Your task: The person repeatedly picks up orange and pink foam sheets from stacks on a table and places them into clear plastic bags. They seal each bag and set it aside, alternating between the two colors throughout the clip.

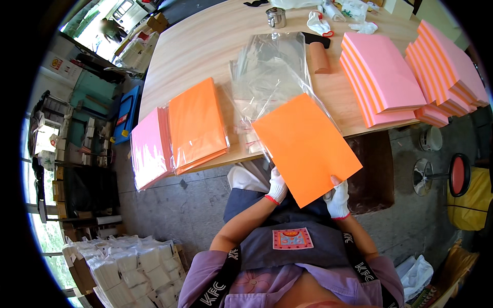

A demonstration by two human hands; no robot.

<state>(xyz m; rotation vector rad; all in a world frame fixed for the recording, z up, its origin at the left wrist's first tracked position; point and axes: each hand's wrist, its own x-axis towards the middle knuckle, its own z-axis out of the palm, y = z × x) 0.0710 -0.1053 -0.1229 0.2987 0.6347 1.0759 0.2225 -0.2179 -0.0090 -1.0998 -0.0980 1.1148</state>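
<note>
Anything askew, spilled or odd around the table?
Mildly: the far-right paper stack is askew, its layers staggered rather than flush; the pink packet at left pokes past the edge of the table. No spill visible.

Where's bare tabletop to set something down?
Largest: far-left tabletop, between the wrapped orange pack and metal cup. Smaller: between the clear bags and pink-and-orange stacks, nearer than the brown block. Crowded: centre with bags, right with stacks.

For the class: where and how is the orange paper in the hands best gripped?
Grip the orange paper by the edges flanking its near corner, probably best coming from the near side, thumbs on top, fingers beneath: it looks broad and flat, turned corner-first toward that side.
</note>
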